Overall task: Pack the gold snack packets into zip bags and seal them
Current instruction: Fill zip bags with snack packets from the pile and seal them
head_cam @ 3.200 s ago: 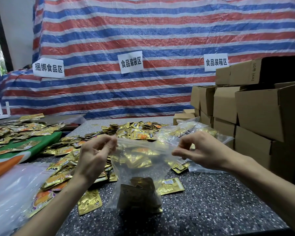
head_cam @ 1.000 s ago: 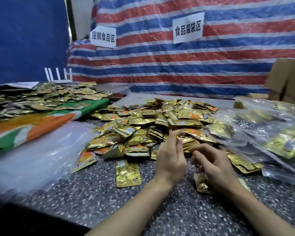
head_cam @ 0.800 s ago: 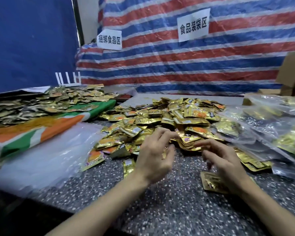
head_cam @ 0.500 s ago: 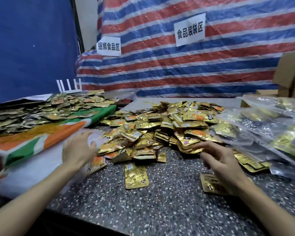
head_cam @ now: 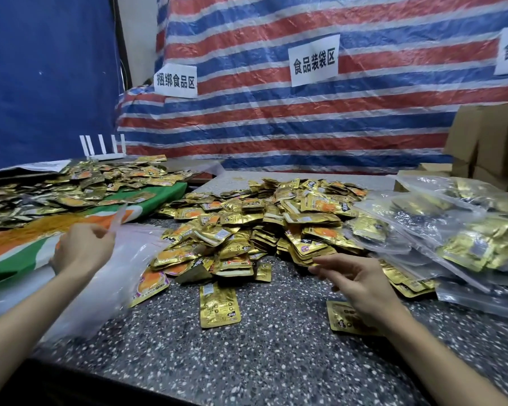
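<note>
A big heap of gold snack packets (head_cam: 264, 224) covers the middle of the speckled table (head_cam: 247, 356). One loose packet (head_cam: 219, 306) lies in front of the heap, and another (head_cam: 342, 317) lies under my right wrist. At the left, my left hand (head_cam: 82, 249) pinches the top of an empty clear zip bag (head_cam: 116, 221) and lifts it off the stack of empty bags (head_cam: 100, 291). My right hand (head_cam: 355, 276) hovers with relaxed fingers near the heap's front right edge and holds nothing.
Filled zip bags (head_cam: 452, 230) are piled at the right, with cardboard boxes (head_cam: 487, 142) behind them. More gold packets (head_cam: 71, 189) lie on a green, orange and white cloth (head_cam: 27, 247) at the left. A striped tarp with paper signs hangs behind.
The filled bag I held earlier is gone from my hands. My left hand went left to the empty bags and now lifts one; my right hand stays near the heap.
</note>
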The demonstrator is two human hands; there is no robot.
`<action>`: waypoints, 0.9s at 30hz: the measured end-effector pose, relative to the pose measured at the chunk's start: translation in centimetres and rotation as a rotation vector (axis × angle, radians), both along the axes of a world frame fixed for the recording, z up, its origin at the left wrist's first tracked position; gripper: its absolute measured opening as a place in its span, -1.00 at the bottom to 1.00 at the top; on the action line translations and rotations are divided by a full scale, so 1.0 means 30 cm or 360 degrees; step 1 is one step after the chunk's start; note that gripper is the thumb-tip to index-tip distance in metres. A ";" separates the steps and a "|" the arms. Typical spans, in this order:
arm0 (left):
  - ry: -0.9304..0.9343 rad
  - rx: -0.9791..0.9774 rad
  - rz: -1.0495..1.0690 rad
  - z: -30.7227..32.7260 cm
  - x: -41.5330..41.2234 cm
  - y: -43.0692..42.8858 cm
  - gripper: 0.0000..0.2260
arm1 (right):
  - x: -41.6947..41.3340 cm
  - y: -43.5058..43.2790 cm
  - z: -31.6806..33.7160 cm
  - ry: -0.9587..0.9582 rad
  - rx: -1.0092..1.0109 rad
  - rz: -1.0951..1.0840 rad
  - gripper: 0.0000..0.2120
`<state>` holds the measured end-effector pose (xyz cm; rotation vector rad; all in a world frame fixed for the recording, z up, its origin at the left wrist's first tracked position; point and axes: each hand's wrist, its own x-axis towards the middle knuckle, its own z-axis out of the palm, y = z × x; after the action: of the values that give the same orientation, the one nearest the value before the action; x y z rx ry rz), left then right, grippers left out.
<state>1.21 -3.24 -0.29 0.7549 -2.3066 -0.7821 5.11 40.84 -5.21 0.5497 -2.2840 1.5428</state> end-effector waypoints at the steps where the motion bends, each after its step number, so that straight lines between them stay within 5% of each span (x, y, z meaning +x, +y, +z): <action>1: 0.0090 -0.0020 0.0000 0.018 0.006 0.018 -0.49 | 0.000 0.000 0.000 -0.0005 -0.0007 -0.0014 -0.75; 8: 0.0816 -0.0014 -0.0755 0.074 0.060 0.345 -0.87 | 0.005 0.003 0.005 -0.0022 -0.0083 -0.0022 -0.78; 12: 0.0835 -0.0001 -0.1247 -0.005 0.126 0.637 -0.89 | 0.009 -0.009 0.014 -0.0031 -0.0306 -0.0053 -0.86; 17: 0.0748 -0.0081 -0.1646 -0.141 0.159 0.873 -0.88 | 0.006 0.005 0.026 -0.0002 -0.0666 -0.0089 -0.48; 21: 0.0759 -0.0153 -0.1786 -0.224 0.167 0.910 -0.86 | 0.004 0.020 0.030 -0.0077 -0.0637 -0.0060 -0.34; 23: 0.0775 -0.0228 -0.1850 -0.240 0.162 0.905 -0.83 | 0.007 0.024 0.037 -0.0121 -0.0509 0.0007 -0.41; 27: 0.0588 -0.0243 -0.1917 -0.250 0.163 0.893 -0.85 | 0.009 0.027 0.042 -0.0149 -0.0273 0.0119 -0.88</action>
<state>6.10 23.55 -7.79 -0.9040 -2.2638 -1.0611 5.39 41.66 -3.94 0.5320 -2.1920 1.8157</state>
